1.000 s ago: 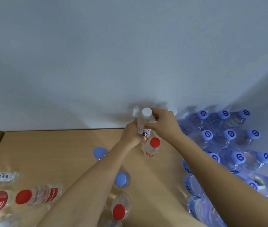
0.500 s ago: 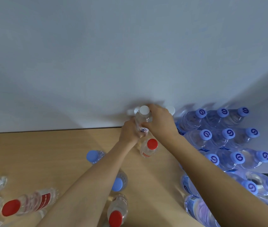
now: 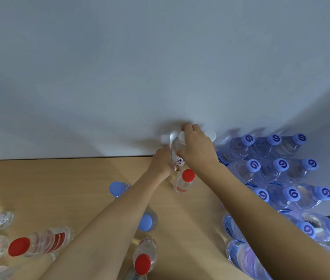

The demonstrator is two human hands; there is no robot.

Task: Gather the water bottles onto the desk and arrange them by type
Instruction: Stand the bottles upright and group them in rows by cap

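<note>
Held bottle: I see a white-capped bottle [image 3: 177, 153] upright at the desk's [image 3: 59, 182] far edge, against the wall [image 3: 160, 67].
Left hand: my left hand [image 3: 163, 161] wraps its lower body.
Right hand: my right hand [image 3: 197, 150] curls round its neck, fingertips by the cap.
Nearest neighbour: a red-capped bottle [image 3: 184, 181] stands just in front.
Right edge: blue-capped bottles [image 3: 271, 172] are packed in rows.
Left edge: red-labelled bottles [image 3: 39, 244] lie on their sides.

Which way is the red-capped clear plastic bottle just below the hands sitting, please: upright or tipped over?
Upright: the red-capped clear plastic bottle shows its cap on top, facing the camera, with its body narrowing down to the wooden desk.
</note>
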